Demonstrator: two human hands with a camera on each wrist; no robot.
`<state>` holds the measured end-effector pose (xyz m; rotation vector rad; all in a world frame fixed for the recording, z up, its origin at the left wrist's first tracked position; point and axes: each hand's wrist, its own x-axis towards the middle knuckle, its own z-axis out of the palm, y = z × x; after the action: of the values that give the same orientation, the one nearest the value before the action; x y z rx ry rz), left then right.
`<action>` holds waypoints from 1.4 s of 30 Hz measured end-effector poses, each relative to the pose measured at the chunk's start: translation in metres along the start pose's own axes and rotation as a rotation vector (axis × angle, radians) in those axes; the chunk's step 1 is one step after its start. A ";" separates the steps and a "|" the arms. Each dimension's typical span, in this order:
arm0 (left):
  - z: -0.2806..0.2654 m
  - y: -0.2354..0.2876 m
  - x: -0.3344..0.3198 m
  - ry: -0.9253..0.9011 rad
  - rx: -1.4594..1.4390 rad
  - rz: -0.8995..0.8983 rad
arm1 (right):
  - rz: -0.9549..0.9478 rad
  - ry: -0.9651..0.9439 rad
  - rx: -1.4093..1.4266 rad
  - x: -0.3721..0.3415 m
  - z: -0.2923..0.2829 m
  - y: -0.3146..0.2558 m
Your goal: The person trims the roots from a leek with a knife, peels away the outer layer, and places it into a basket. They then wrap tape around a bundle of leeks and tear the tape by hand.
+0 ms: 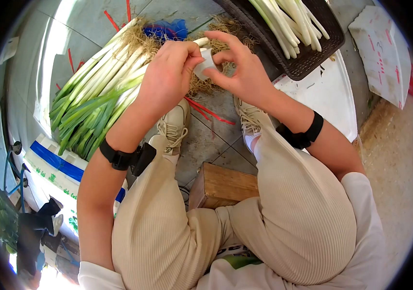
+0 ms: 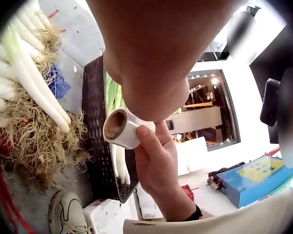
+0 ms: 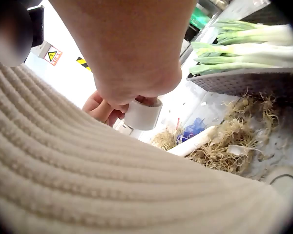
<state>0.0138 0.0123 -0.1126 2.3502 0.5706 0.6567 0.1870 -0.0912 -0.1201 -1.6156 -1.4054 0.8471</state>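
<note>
Head view: a small white cylindrical tape roll (image 1: 205, 64) should handle light, stiff and smooth, best held by its rims. It sits between the bare left hand (image 1: 170, 70), whose thumb and forefinger pinch its edge, and the bare right hand (image 1: 243, 72), gripping its other side; below, white-and-green rooted scallions (image 1: 112, 79) lie piled.

The right hand (image 2: 158, 168) holds a white tape roll (image 2: 130, 138), thumb against its side, just below the left hand (image 2: 154, 90). Leeks (image 2: 120, 165) lie inside a brown woven crate's (image 2: 94, 97) rim. Beside it, on the floor (image 2: 77, 31), more leeks (image 2: 33, 73) bear tangled roots (image 2: 39, 141).
</note>
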 end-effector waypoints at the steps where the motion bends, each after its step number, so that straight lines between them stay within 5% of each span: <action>1: -0.001 0.002 0.000 -0.031 -0.014 -0.066 | -0.033 0.001 0.012 -0.001 0.000 0.001; 10: -0.004 -0.009 0.004 0.032 -0.025 0.083 | 0.036 -0.047 0.078 0.002 -0.004 -0.006; 16: -0.005 -0.013 0.000 -0.009 -0.132 -0.031 | -0.006 -0.034 0.099 0.000 -0.001 -0.002; 23: -0.005 -0.019 0.001 0.012 -0.102 0.049 | -0.082 -0.018 0.183 0.003 0.004 0.002; 32: -0.003 -0.003 0.005 0.049 -0.048 0.069 | 0.007 -0.103 -0.003 0.007 -0.004 0.000; 42: -0.008 0.028 0.016 0.014 0.136 0.332 | -0.092 -0.041 -0.044 0.010 -0.007 0.010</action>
<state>0.0282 0.0041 -0.0838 2.5980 0.2368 0.8028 0.1994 -0.0831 -0.1258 -1.5622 -1.5247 0.8048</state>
